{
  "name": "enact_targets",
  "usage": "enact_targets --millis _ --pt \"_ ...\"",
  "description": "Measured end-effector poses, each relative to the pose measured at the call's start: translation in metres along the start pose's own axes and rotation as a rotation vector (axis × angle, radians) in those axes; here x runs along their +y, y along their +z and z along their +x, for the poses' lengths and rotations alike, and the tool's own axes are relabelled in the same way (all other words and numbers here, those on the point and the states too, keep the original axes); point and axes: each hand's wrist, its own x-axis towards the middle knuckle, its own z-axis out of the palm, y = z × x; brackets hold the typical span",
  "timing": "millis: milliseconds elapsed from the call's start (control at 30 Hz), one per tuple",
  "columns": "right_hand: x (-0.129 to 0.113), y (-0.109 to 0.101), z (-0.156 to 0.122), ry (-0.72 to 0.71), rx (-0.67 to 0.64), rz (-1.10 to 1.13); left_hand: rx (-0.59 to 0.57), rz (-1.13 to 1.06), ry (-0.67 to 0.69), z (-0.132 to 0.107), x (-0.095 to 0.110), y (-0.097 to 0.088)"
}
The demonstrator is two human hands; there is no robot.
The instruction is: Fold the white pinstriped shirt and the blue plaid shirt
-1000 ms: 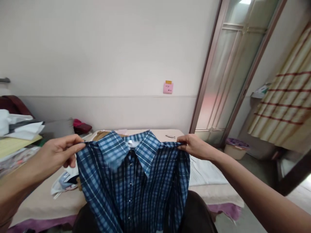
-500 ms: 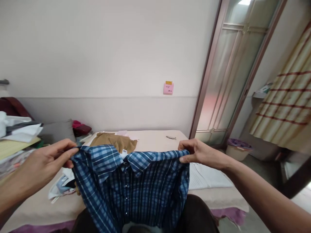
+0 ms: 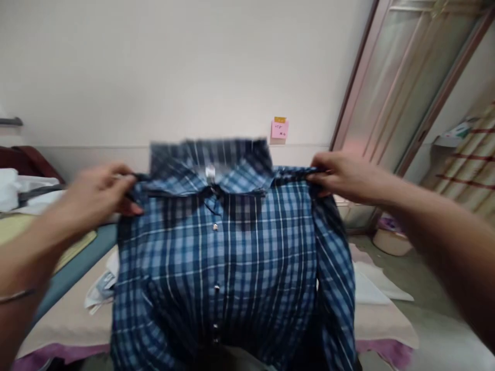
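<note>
A blue plaid button-up shirt (image 3: 247, 242) hangs spread out in front of me, its buttoned front toward me and its collar raised at the top. My left hand (image 3: 102, 193) pinches the shoulder on the left, slightly blurred by motion. At the opposite shoulder, my right hand (image 3: 340, 175) grips the cloth between thumb and fingers. Both sleeves droop at the sides. The shirt's lower end runs out of the bottom of the view, and its body hides most of the bed behind it.
Behind the shirt lies a bed with a beige cover (image 3: 386, 324). White cloth (image 3: 371, 283) rests on its right side, and a small crumpled garment (image 3: 102, 288) on its left. Papers and cloths (image 3: 31, 193) are piled at far left. A bin (image 3: 392, 239) stands by the sliding door (image 3: 390, 87).
Both hands have risen, lifting the shirt higher and stretching it wider. Its collar now stands up, and more of its front shows. The camera view has shifted slightly.
</note>
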Motion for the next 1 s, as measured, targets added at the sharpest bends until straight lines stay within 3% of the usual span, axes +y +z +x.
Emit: enact_targets --millis 67,133,200,267,333,433,533,633,833,933,1000 --pt "0.024 0.041 0.037 -0.013 -0.017 -0.160 -0.062 0.181 0.102 0.035 0.016 0.041" --pt "0.044 0.072 0.077 -0.037 0.043 -0.243 0.001 0.366 0.159 0.076 0.027 0.075" --pt "0.057 0.082 0.120 -0.019 0.144 -0.278 0.130 0.463 0.144 0.118 0.038 0.089" --pt "0.059 0.071 0.159 0.025 0.275 -0.292 0.222 0.479 0.180 0.155 0.052 0.082" --pt "0.055 0.050 0.187 0.051 0.396 -0.309 0.332 0.479 0.307 0.182 0.069 0.063" --pt "0.045 0.024 0.198 0.013 0.491 -0.341 0.483 0.471 0.466 0.197 0.083 0.036" --pt "0.043 0.028 0.172 -0.044 0.517 -0.342 0.573 0.457 0.506 0.182 0.071 0.038" --pt "0.055 0.063 0.123 -0.081 0.458 -0.314 0.520 0.465 0.466 0.143 0.031 0.073" --pt "0.106 0.185 0.013 -0.077 0.079 -0.235 0.158 0.328 0.349 0.056 -0.074 0.202" --pt "0.128 0.242 -0.036 0.014 -0.121 -0.223 -0.030 0.274 0.278 0.020 -0.109 0.263" --pt "0.139 0.271 -0.065 0.072 -0.248 -0.232 -0.179 0.293 0.230 0.000 -0.124 0.294"
